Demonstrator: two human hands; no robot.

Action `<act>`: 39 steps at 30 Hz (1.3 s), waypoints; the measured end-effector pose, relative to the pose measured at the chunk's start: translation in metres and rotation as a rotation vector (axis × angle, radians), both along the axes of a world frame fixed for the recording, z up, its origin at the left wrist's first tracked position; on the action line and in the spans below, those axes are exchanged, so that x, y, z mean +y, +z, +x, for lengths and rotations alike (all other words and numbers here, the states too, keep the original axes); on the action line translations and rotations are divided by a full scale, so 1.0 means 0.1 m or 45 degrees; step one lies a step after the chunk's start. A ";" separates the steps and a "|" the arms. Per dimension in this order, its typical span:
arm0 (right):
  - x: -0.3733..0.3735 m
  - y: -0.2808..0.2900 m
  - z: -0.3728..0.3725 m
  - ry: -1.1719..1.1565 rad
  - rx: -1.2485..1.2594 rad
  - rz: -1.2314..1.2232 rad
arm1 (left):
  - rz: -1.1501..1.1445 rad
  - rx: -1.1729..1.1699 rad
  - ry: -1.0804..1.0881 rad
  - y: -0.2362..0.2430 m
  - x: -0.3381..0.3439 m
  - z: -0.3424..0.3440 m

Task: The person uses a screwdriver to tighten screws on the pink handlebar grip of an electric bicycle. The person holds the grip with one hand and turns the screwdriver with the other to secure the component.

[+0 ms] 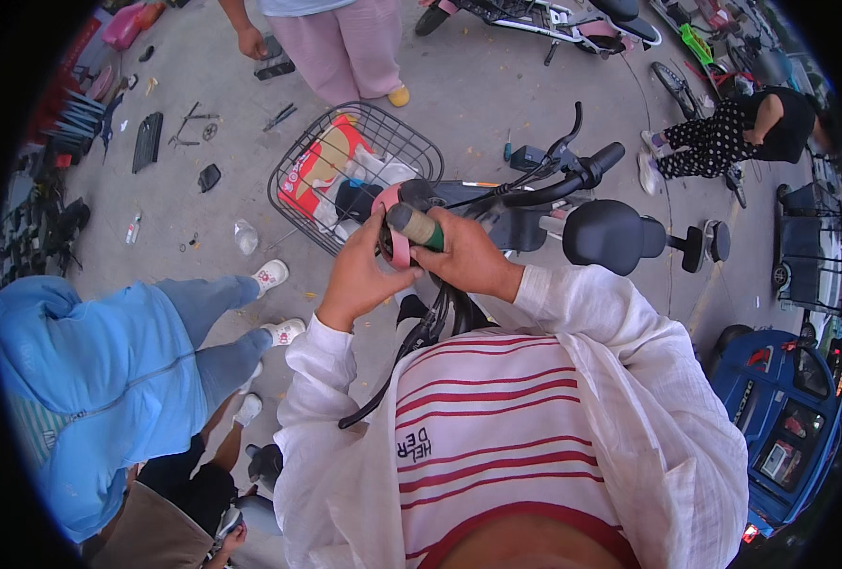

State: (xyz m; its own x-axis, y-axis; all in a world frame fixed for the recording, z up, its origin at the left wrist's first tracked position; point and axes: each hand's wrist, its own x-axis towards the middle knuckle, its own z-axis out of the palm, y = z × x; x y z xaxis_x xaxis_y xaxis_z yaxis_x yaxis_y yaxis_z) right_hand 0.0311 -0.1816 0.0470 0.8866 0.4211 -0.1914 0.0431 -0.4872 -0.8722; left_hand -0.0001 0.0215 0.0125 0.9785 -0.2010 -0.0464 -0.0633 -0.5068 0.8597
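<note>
My left hand (359, 275) is closed round the side of a pink curved part (401, 252) with a dark inside, just behind the bike's wire basket (354, 112). In my right hand (478, 254) is a short thick tool handle (416, 225), tan at its near end and green beside my fingers. The handle leans against the pink part; its far end is hidden. Bags and a red and yellow package (318, 171) lie in the basket. Right of my hands stretch the black handlebar (577, 171) and the dark seat (613, 235) of the electric bike.
A person in pink trousers (340, 43) stands beyond the basket. To my left is a person in a blue jacket (117, 370), with another crouching below. Loose parts and a plastic bag (245, 237) lie on the ground. A blue vehicle (772, 427) stands at the right.
</note>
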 end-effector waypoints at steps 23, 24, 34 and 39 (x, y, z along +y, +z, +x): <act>-0.11 -0.11 -0.04 -0.088 -0.131 -0.032 | -0.650 0.625 0.071 -0.22 -0.08 0.05; -0.10 -0.13 -0.05 -0.098 -0.116 -0.028 | -0.725 0.751 0.150 -0.23 -0.08 -0.02; -0.11 -0.05 -0.06 -0.064 -0.117 -0.040 | -1.120 1.362 0.473 -0.38 -0.07 0.24; -0.14 -0.08 -0.03 -0.026 -0.173 -0.049 | -1.103 1.352 0.461 -0.40 -0.08 0.33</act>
State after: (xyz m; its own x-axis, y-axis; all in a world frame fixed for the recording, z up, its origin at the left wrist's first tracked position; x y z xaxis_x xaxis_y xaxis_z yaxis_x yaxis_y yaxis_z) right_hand 0.0277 -0.1961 0.0395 0.9138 0.3973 -0.0845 0.1494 -0.5222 -0.8396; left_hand 0.0326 0.0138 -0.0275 0.5596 -0.2944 -0.7747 0.8177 0.3485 0.4582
